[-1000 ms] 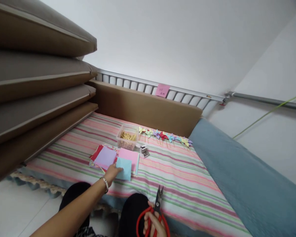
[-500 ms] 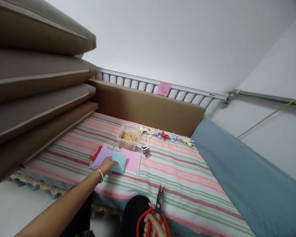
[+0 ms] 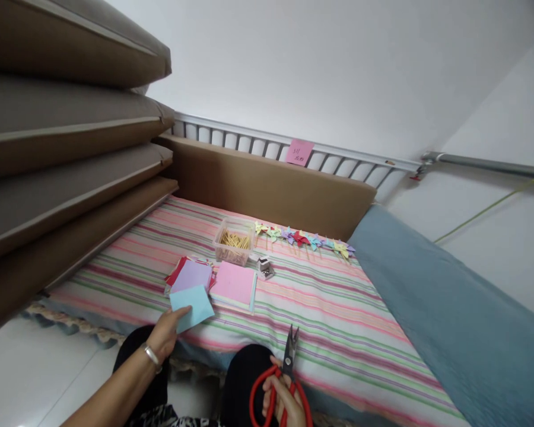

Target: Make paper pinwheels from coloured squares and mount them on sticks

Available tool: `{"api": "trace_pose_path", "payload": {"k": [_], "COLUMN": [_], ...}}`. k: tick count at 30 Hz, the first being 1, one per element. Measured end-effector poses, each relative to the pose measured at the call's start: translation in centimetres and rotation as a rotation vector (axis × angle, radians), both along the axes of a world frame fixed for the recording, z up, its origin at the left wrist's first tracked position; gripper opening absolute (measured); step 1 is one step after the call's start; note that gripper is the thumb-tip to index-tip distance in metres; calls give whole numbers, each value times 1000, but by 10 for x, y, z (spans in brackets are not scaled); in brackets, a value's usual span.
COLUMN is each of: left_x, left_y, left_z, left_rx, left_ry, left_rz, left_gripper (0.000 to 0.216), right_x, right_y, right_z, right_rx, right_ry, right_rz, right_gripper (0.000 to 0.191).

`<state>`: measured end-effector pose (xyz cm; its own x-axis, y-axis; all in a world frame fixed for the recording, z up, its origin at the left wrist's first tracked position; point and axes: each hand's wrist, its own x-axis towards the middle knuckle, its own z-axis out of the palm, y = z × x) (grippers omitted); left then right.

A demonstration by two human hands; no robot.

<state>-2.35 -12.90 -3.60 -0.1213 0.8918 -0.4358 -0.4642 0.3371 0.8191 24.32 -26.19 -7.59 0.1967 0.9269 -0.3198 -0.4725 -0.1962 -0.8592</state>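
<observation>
Between its thumb and fingers, my left hand (image 3: 168, 330) pinches a square of light blue paper (image 3: 193, 305) near the front edge of the striped bedspread. Just behind it lies a pile of purple and red paper squares (image 3: 190, 276), and beside that a stack topped with pink paper (image 3: 235, 280). At the lower right, my right hand (image 3: 285, 394) is closed round red-handled scissors (image 3: 289, 354); their dark blades point away from me and are a little apart.
Behind the paper stands a clear plastic box (image 3: 232, 240) of short wooden sticks. Next to it sits a small container (image 3: 265, 268) with dark bits. Paper pinwheels (image 3: 301, 238) line the back. Stacked cushions (image 3: 71, 136) rise at left; a pink note (image 3: 299, 152) hangs on the rail.
My left hand has drawn the blue paper toward me and to the left, off the pink stack. The scissors stay in my right hand. The view has shifted slightly.
</observation>
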Motion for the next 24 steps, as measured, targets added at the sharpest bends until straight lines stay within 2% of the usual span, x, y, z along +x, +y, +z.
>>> {"api": "trace_pose_path", "payload": {"k": [3,8,13,19,24], "left_x": [4,12,11,22,33], "left_y": [-1,20,26,30,39], "left_z": [-4,-1,-5,-6,-7], "left_rx": [-32,-84,-157,-116,-62], "left_ry": [-42,-66,-79,-203,-269], "left_rz": [31,50,24,8,93], "left_gripper": [12,12,10,12,14], "right_x": [-1,-4,-4,-6,-6], "right_y": [1,0,-1,0,0], "right_z": [1,0,-1,2,3], "right_rx": [21,34,12,-20,-24], "right_ry": [-8,-14,-12,-14,-11], "right_rz": [-3,-47,-60,-96,-93], "right_gripper": [68,67,71,76,76]}}
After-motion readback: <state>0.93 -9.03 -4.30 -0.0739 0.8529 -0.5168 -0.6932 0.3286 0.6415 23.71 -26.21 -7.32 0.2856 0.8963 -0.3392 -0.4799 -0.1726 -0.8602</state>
